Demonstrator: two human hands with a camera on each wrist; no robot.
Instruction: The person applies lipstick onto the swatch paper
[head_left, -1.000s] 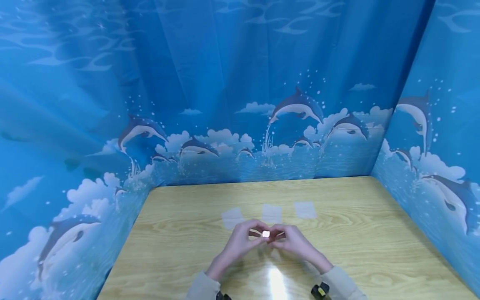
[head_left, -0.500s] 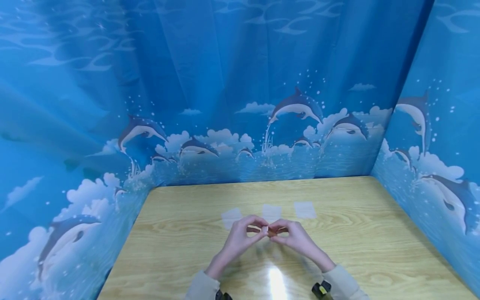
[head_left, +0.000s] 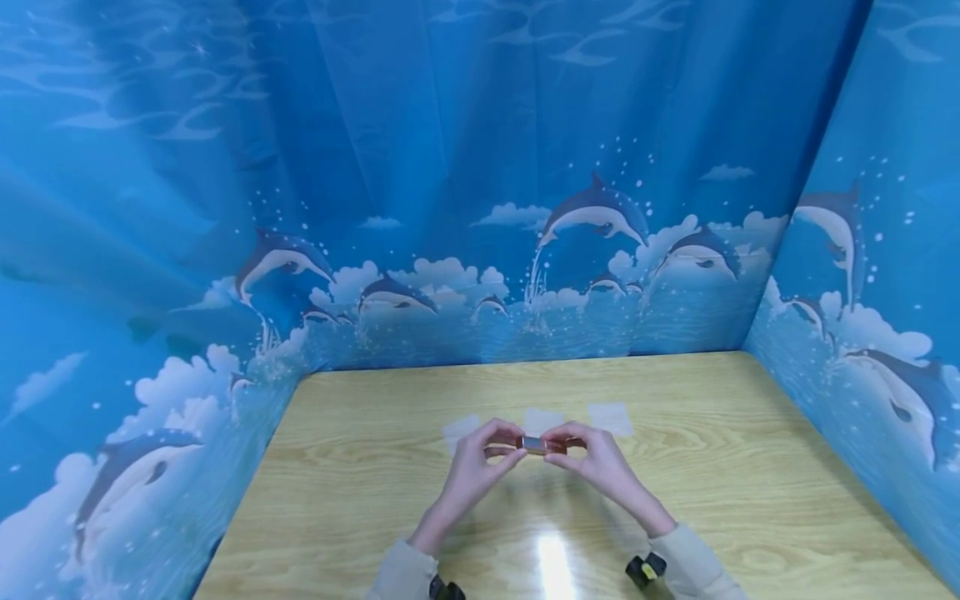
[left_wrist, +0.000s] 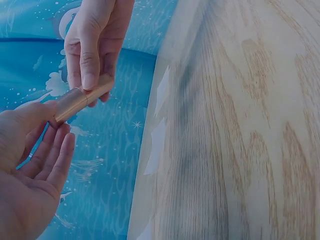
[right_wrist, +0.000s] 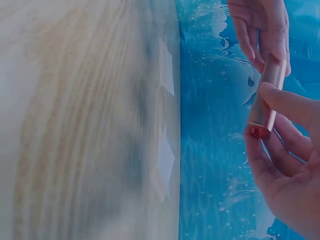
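Left hand: I see my left hand point(head_left: 471, 467) raised above the wooden table point(head_left: 360, 500), thumb and forefinger pinching the left end of a small copper-coloured tube point(head_left: 534, 444); in the left wrist view the other fingers point(left_wrist: 50, 162) lie loosely under it, and the palm is cut off by the frame edge.
Tube: it lies level between both hands, held at both ends, clear of the table; its middle band looks greyish from the head view, and I cannot make out whether that is a seam or a reflection.
Right hand: my right hand point(head_left: 600, 467) pinches the right end; in the right wrist view the red end face point(right_wrist: 258, 131) shows, with the thumb across the tube.
Beyond the grip: three pale translucent patches point(head_left: 611, 417) lie on the table just behind the hands, the middle one partly hidden by the fingers.
Below the grip: a bright glare point(head_left: 553, 567) on the wood, and dark wrist units at the sleeves, cut off at the bottom.
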